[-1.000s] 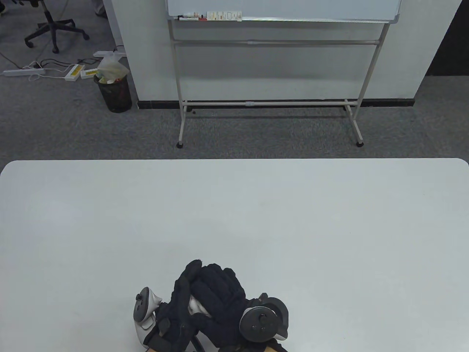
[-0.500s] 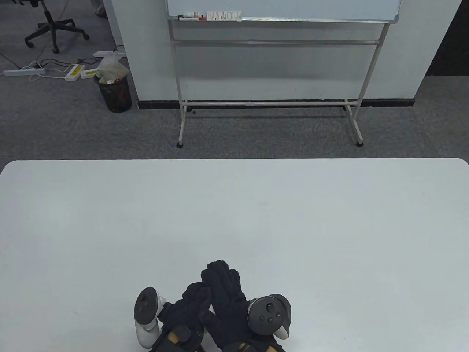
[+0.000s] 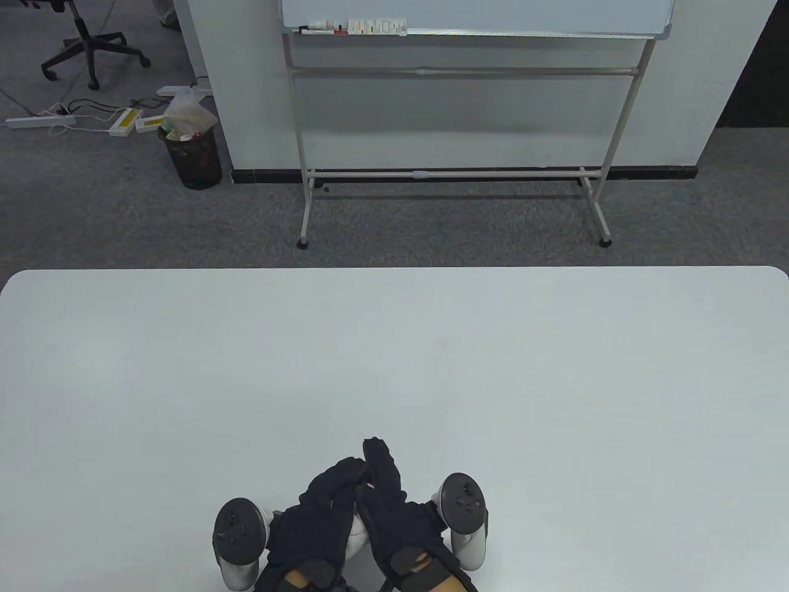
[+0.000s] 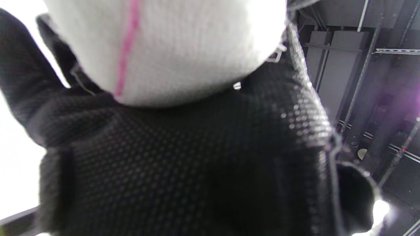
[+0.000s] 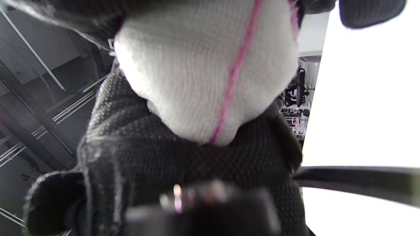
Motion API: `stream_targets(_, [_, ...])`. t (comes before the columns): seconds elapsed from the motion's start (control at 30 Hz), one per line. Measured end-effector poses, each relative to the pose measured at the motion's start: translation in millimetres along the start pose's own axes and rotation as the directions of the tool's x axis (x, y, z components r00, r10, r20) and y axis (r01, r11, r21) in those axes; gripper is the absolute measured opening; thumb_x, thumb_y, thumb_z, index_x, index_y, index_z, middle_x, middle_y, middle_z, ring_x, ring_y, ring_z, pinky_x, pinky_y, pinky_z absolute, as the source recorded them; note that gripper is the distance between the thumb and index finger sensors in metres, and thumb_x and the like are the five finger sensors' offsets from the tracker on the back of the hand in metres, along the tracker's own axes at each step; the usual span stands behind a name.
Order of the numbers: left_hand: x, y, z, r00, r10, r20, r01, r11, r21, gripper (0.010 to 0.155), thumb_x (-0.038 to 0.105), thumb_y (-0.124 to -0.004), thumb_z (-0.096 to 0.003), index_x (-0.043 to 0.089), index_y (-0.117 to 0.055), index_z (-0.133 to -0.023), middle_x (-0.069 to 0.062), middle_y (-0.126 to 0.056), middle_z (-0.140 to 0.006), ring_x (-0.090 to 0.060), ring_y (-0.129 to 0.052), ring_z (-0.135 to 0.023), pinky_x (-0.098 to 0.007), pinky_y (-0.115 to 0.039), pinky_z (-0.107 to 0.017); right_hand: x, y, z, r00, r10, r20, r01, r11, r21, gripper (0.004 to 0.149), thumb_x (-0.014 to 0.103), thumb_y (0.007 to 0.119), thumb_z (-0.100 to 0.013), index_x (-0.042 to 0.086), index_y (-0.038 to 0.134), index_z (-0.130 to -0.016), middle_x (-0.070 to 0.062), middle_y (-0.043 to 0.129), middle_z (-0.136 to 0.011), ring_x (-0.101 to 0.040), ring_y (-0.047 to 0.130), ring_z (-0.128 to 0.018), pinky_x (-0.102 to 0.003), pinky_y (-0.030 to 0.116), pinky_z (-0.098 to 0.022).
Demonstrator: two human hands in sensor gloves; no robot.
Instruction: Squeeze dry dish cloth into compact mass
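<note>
The dish cloth (image 3: pixel 355 535) is white with a thin pink stripe and is bunched into a rounded lump between my two black-gloved palms at the table's near edge. In the table view only a sliver of it shows between the hands. My left hand (image 3: pixel 327 502) presses it from the left and my right hand (image 3: pixel 385 493) from the right, fingertips meeting above it. The left wrist view shows the cloth (image 4: pixel 170 49) bulging against the opposite palm; the right wrist view shows the cloth (image 5: pixel 210 72) the same way.
The white table (image 3: pixel 394 357) stretches away from the hands. A whiteboard stand (image 3: pixel 456 154) and a black waste bin (image 3: pixel 192 157) stand on the grey carpet beyond the far edge.
Both hands have turned from an overlapping clasp to palm against palm, fingers pointing away. The trackers have swung outward to each side. The cloth stays pressed between the palms.
</note>
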State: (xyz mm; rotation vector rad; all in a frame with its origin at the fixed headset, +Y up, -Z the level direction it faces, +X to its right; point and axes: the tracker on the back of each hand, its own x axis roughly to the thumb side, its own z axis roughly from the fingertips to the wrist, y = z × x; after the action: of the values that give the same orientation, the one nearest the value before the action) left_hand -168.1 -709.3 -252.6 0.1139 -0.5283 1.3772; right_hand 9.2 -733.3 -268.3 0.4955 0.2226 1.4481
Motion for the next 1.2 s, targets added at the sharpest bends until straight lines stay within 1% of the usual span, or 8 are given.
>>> stream_targets(0.2, [-8.6,4.4,4.5,0.999,0.045,-0.005,-0.045,0.998,0.034,0.061,0.046,-0.055,-0.0585,0.020,-0.029,-0.107,-0.016,-0.014,-0.111,-0.049,-0.002,-0.099,-0.063,-0.013,-0.068,-2.8,12.3,-1.4,0.998,-0.055,0.002,0.055,0.997,0.052,0.076,0.061,0.055,-0.051,0.020,0.025,-0.108,-0.025,0.023,-0.108,-0.063,0.048,-0.093,-0.067,0.065,-0.056])
stream_targets(0.33, [-14.6,13.2,3.8,0.998,0.051,-0.037,-0.050,0.999,0.011,0.064,0.050,-0.054,-0.0585,0.020,-0.026,-0.108,-0.017,-0.012,-0.112,-0.050,-0.006,-0.100,-0.064,-0.017,-0.068,0.5,18.2,-1.1,1.000,-0.021,0.016,0.021,1.000,-0.010,0.067,0.057,0.060,-0.051,0.013,0.053,-0.101,-0.024,0.051,-0.097,-0.054,0.077,-0.073,-0.054,0.080,-0.036])
stream_targets(0.53, [-32.6,1.4,1.9,0.947,0.284,-0.151,-0.300,0.950,-0.089,0.065,0.052,-0.051,-0.0604,0.018,-0.024,-0.109,-0.022,-0.014,-0.112,-0.055,-0.016,-0.099,-0.066,-0.026,-0.069,11.9,6.7,-0.6,0.990,0.108,0.094,-0.101,0.992,-0.080,0.055,0.048,0.068,-0.051,0.009,0.064,-0.090,-0.024,0.062,-0.084,-0.050,0.081,-0.052,-0.050,0.079,-0.025])
stream_targets(0.7, [-32.8,-11.3,2.5,0.902,0.388,-0.189,-0.414,0.902,-0.122,0.070,0.060,-0.047,-0.0603,0.017,-0.022,-0.110,-0.023,-0.016,-0.112,-0.057,-0.029,-0.099,-0.068,-0.037,-0.069,35.8,-4.2,7.6,0.859,0.457,0.231,-0.403,0.881,-0.247,0.051,0.043,0.069,-0.051,0.009,0.066,-0.089,-0.023,0.062,-0.085,-0.050,0.079,-0.056,-0.054,0.076,-0.029])
stream_targets(0.83, [-33.8,-18.6,3.0,0.894,0.405,-0.192,-0.437,0.884,-0.168,0.077,0.068,-0.043,-0.0586,0.020,-0.012,-0.110,-0.021,-0.007,-0.112,-0.058,-0.026,-0.099,-0.068,-0.036,-0.069,45.4,4.6,12.9,0.616,0.737,0.279,-0.662,0.676,-0.324,0.054,0.048,0.063,-0.052,0.012,0.062,-0.092,-0.020,0.055,-0.091,-0.047,0.076,-0.069,-0.059,0.070,-0.046])
stream_targets(0.97, [-33.7,-15.6,3.7,0.860,0.475,-0.187,-0.506,0.842,-0.187,0.081,0.073,-0.038,-0.0558,0.023,-0.003,-0.109,-0.014,0.006,-0.112,-0.056,-0.016,-0.100,-0.067,-0.032,-0.071,33.1,11.6,10.3,0.782,0.555,0.282,-0.512,0.831,-0.217,0.073,0.060,0.052,-0.048,0.018,0.038,-0.105,-0.015,0.026,-0.108,-0.048,0.044,-0.095,-0.067,0.027,-0.072])
stream_targets(1.03, [-35.2,-14.8,5.0,0.865,0.458,-0.205,-0.495,0.847,-0.195,0.082,0.072,-0.042,-0.0562,0.022,-0.005,-0.109,-0.017,0.003,-0.112,-0.057,-0.018,-0.100,-0.066,-0.035,-0.071,32.1,15.1,8.3,0.818,0.512,0.263,-0.472,0.858,-0.203,0.080,0.066,0.050,-0.044,0.020,0.032,-0.107,-0.010,0.014,-0.111,-0.040,0.014,-0.106,-0.065,0.009,-0.071])
stream_targets(1.2, [-30.8,-12.5,4.0,0.939,0.297,-0.174,-0.325,0.931,-0.167,0.078,0.067,-0.056,-0.0563,0.017,-0.026,-0.109,-0.022,-0.032,-0.109,-0.053,-0.053,-0.093,-0.059,-0.063,-0.064,31.1,19.4,6.6,0.850,0.447,0.277,-0.433,0.894,-0.116,0.086,0.072,0.043,-0.041,0.022,0.017,-0.107,-0.006,0.004,-0.111,-0.033,-0.001,-0.107,-0.062,-0.003,-0.067])
